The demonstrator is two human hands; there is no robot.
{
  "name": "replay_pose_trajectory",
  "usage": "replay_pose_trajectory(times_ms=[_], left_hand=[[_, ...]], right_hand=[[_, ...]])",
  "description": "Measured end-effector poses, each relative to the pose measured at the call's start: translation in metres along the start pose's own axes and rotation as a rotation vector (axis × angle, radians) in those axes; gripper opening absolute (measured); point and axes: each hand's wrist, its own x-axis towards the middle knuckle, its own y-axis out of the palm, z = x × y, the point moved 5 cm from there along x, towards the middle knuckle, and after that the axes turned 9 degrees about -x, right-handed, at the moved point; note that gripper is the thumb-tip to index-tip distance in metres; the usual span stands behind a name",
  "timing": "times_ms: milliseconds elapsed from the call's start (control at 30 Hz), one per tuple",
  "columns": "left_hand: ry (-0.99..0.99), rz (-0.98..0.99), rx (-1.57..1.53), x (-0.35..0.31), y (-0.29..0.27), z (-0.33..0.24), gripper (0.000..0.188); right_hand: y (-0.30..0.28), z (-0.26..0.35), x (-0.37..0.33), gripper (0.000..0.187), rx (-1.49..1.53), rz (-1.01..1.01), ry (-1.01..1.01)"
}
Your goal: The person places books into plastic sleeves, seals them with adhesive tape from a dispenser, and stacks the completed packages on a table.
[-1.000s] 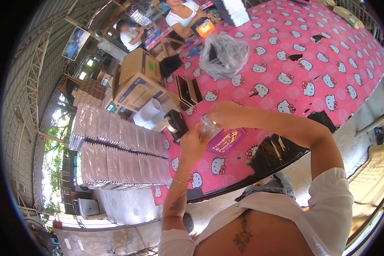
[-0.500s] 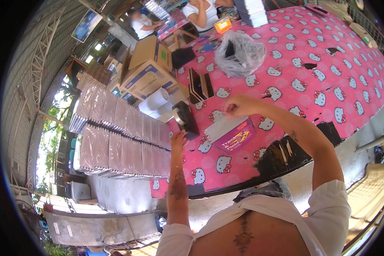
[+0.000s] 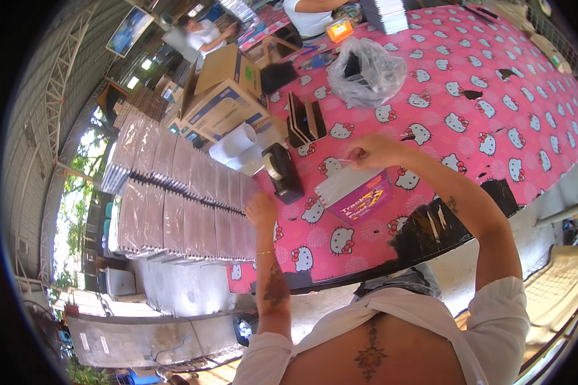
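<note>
A spiral-bound notebook bundle with a purple cover (image 3: 365, 204) lies near the table's front edge, its pale top side partly under clear film. Above its far edge, my right hand (image 3: 377, 153) is closed in a pinch on a thin, clear plastic piece. My left hand (image 3: 261, 209) is at the near right end of a long double row of wrapped notebooks (image 3: 173, 218); its fingers are partly hidden and blurred. Just beyond it stands a black tape dispenser (image 3: 285, 176) with a roll on it, apart from both hands.
A pink patterned cloth (image 3: 443, 147), torn at the front edge, covers the table. Farther off are a dark upright holder (image 3: 306, 122), a clear plastic bag (image 3: 369, 80), white rolls (image 3: 234, 142), an open carton (image 3: 228, 106) and a notebook stack (image 3: 385, 16). Two people are at the back.
My left hand has moved away from the tape dispenser, toward the end of the wrapped rows. My right hand still pinches above the notebook bundle. The view has shifted slightly.
</note>
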Motion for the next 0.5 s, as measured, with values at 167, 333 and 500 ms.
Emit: replay_pose_trajectory(times_ms=[167,333,500], left_hand=[[0.759,0.452,-0.637,0.001,-0.107,-0.162,0.016],[0.747,1.430,-0.619,0.041,0.003,-0.160,0.031],[-0.201,1.295,-1.168,-0.005,0.069,-0.138,0.041]], right_hand=[[0.004,0.000,0.002,0.038,0.008,-0.023,-0.019],[0.014,0.019,0.013,0.041,0.001,0.048,-0.031],[0.008,0.005,0.004,0.041,-0.037,-0.044,0.016]])
